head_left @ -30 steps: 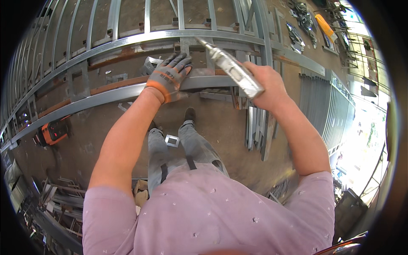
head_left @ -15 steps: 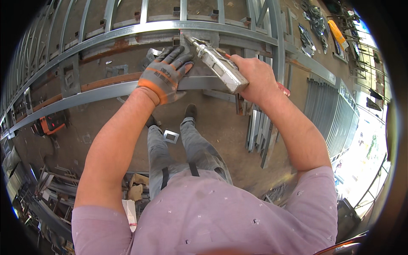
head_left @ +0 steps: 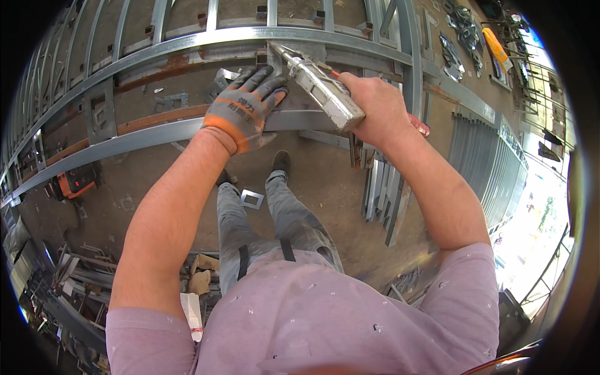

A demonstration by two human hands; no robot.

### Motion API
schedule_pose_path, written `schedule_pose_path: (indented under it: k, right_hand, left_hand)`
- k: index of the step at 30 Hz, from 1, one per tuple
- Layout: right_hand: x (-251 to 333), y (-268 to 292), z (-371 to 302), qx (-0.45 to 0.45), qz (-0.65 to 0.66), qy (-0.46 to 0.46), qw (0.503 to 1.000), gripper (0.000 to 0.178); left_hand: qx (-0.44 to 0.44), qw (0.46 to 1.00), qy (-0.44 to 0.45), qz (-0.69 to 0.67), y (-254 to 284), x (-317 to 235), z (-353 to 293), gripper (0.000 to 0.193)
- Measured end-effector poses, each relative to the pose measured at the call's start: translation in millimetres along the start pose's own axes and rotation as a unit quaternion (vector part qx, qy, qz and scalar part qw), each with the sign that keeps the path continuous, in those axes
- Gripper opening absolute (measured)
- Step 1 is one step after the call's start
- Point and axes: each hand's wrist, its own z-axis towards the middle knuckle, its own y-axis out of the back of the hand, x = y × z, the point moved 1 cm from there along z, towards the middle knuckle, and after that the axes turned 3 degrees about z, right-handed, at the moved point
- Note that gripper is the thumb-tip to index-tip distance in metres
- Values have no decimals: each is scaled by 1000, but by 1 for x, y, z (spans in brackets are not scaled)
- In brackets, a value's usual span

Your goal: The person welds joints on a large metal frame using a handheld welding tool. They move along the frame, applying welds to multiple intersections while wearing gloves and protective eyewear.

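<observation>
My right hand (head_left: 382, 107), bare, is closed around a scuffed grey-white metal tool (head_left: 326, 94) with a slotted, boxy body and a tapered nozzle. The nozzle tip (head_left: 272, 46) points away from me and to the left, at the lower edge of a galvanised steel beam (head_left: 206, 39). Whether it touches the metal I cannot tell. My left hand (head_left: 245, 111) wears a grey glove with an orange cuff. Its fingers are stretched out just left of the tool, over the frame. Beside its fingertips sits a small bent metal piece (head_left: 225, 77). A nearer steel rail (head_left: 156, 130) passes under that hand.
Parallel steel bars (head_left: 212, 15) run off beyond the beam. An orange and black machine (head_left: 74, 182) stands at left on the floor. A square metal plate (head_left: 252, 199) lies by my feet. Stacked steel profiles (head_left: 478, 150) are at right, and scrap metal (head_left: 75, 281) lies behind left.
The tool's nozzle tip has shifted slightly farther away, closer to the beam. My left hand keeps nearly the same place and pose.
</observation>
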Motion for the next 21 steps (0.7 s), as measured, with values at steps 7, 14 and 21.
schedule_pose_path:
  k: [7,14,21]
  right_hand:
    - [7,2,-1,4,8,-33,999,34]
    - [10,3,0,14,-4,-44,999,36]
    - [12,7,0,20,-24,-53,998,36]
  left_hand:
    - [25,999,4,25,7,-2,0,91]
    - [14,1000,1,7,5,-1,2,92]
    - [-3,1000,1,-4,4,-1,2,91]
